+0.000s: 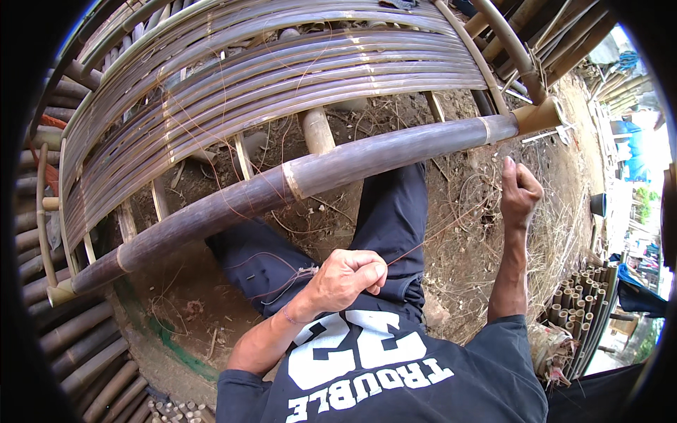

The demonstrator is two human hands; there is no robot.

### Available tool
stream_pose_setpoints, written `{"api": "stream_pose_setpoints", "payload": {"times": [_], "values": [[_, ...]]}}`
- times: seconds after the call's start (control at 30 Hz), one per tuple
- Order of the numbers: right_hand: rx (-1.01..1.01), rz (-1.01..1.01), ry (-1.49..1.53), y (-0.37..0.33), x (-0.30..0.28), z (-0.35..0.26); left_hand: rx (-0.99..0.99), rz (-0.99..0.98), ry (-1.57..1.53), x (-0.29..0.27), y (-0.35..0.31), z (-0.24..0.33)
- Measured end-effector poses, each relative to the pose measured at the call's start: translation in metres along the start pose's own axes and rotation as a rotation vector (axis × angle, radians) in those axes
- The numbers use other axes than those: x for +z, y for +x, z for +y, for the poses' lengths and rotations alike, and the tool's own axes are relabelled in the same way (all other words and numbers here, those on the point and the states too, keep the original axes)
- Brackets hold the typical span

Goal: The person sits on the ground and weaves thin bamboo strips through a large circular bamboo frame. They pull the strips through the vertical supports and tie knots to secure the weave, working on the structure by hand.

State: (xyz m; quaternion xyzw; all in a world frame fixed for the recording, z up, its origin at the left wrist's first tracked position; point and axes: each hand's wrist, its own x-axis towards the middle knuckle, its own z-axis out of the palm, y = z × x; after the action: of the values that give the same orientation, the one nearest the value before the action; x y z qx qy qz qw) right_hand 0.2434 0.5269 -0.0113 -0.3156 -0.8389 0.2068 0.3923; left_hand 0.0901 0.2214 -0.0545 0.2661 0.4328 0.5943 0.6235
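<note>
My left hand (pixel 349 280) is closed in front of my lap, thumb and fingers pinching a thin reddish-brown cord (pixel 441 232). From it the cord runs nearly straight up to the right towards my right hand (pixel 520 192). That hand is a raised fist with the thumb up; the cord's last stretch near it is faint. Loose ends of cord trail by my left wrist. Ahead lies a thick dark bamboo pole (pixel 395 153), the near rail of a bamboo frame. Beyond it, a panel of narrow bamboo slats (pixel 282 84) has loose cord strands hanging over it.
Cut bamboo poles (pixel 88 352) lie stacked at the lower left. More bundled bamboo (pixel 582 303) stands at the right. Dirt floor with straw and scraps (pixel 458 158) shows beyond my knees. At the far right hang blue sheets (pixel 638 151).
</note>
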Motion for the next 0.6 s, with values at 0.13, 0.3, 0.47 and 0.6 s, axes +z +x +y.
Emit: {"api": "stream_pose_setpoints", "payload": {"times": [0.13,0.3,0.47,0.6], "values": [[0.343,-0.039,-0.034,0.006,0.0,0.029,-0.23,0.008,-0.189,-0.015,-0.017,-0.003],[0.257,-0.033,-0.535,0.012,-0.048,0.152,-0.286,0.23,0.293,-0.075,-0.093,0.002],[0.414,-0.175,-0.765,-0.016,-0.086,0.246,-0.319,0.662,0.382,-0.17,-0.208,0.026],[0.587,-0.324,-0.826,-0.036,-0.061,0.231,-0.222,1.129,0.186,-0.242,-0.343,-0.004]]}}
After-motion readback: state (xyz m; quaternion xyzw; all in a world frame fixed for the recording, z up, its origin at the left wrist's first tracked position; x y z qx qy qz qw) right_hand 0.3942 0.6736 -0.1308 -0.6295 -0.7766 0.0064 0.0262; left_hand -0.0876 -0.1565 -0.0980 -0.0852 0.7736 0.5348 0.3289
